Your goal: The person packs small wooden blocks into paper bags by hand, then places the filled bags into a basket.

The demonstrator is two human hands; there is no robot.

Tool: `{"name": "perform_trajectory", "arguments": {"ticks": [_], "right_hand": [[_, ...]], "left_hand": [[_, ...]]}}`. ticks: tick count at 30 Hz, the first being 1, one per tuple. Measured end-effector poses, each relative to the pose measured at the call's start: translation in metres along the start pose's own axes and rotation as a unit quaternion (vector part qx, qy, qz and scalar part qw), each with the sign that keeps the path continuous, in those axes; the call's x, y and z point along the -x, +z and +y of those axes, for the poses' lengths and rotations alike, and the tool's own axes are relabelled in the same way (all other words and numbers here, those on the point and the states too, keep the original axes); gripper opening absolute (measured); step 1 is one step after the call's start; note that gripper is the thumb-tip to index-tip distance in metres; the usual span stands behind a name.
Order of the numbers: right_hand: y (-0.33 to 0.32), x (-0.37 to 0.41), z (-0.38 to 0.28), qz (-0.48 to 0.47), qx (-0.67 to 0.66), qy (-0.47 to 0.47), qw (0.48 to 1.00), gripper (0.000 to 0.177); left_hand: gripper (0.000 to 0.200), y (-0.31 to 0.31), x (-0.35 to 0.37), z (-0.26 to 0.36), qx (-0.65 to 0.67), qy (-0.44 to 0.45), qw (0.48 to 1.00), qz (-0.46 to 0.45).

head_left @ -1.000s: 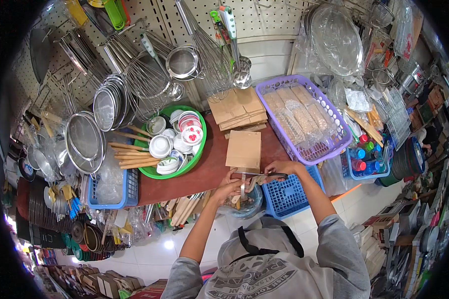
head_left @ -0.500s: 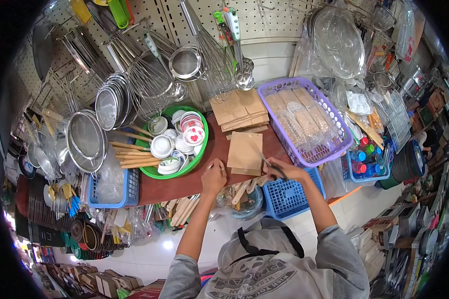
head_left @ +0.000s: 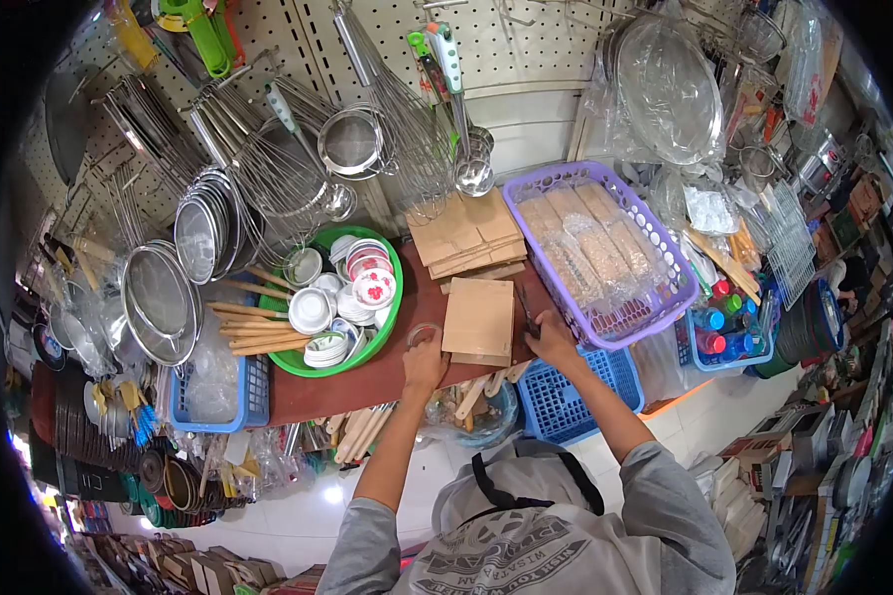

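Observation:
A folded piece of brown cardboard (head_left: 478, 319) lies flat on the red-brown tabletop (head_left: 422, 281) between my hands. My left hand (head_left: 425, 363) is closed at the cardboard's lower left, holding a ring that looks like a roll of tape (head_left: 426, 329). To the right of the cardboard, my right hand (head_left: 552, 342) grips dark scissors (head_left: 526, 303), their blades pointing away from me. Behind the cardboard sits a stack of brown cardboard pieces (head_left: 464, 233).
A green basin (head_left: 395, 297) of small bowls and wooden-handled tools stands left. Right is a purple basket (head_left: 605, 332) of bubble-wrapped packs, with a blue basket (head_left: 575, 392) below it. Whisks (head_left: 407, 129) and strainers (head_left: 159, 302) hang ahead and left.
The scissors have moved off the cardboard to its right side and now point away from me. My left hand has shifted slightly down, and the ring in it shows more clearly.

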State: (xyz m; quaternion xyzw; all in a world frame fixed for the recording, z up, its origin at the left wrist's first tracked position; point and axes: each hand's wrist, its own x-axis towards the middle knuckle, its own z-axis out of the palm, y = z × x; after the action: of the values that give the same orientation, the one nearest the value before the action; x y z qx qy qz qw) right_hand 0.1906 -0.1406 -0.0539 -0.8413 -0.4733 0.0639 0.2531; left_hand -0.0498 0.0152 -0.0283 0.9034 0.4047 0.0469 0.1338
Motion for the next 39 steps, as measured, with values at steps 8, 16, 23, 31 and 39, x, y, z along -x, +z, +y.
{"name": "perform_trajectory", "arguments": {"ticks": [8, 16, 23, 31, 39], "right_hand": [[-0.001, -0.015, -0.012, -0.113, 0.072, 0.007, 0.991, 0.059], [-0.027, -0.024, -0.026, -0.208, 0.104, -0.036, 0.972, 0.092], [-0.058, -0.024, -0.054, -0.15, 0.005, -0.101, 0.984, 0.096], [-0.1, -0.032, -0.058, -0.223, -0.263, -0.215, 0.914, 0.092], [-0.119, -0.043, -0.032, -0.322, -0.431, -0.22, 0.814, 0.077]], "left_hand": [[0.081, -0.043, 0.005, 0.015, 0.15, 0.127, 0.98, 0.036], [0.064, -0.024, 0.006, 0.013, 0.156, 0.134, 0.97, 0.131], [0.057, -0.036, 0.02, 0.031, 0.225, 0.108, 0.951, 0.181], [0.052, -0.071, 0.053, 0.059, 0.383, 0.04, 0.895, 0.224], [0.029, -0.038, 0.084, 0.1, 0.392, 0.055, 0.857, 0.331]]}}
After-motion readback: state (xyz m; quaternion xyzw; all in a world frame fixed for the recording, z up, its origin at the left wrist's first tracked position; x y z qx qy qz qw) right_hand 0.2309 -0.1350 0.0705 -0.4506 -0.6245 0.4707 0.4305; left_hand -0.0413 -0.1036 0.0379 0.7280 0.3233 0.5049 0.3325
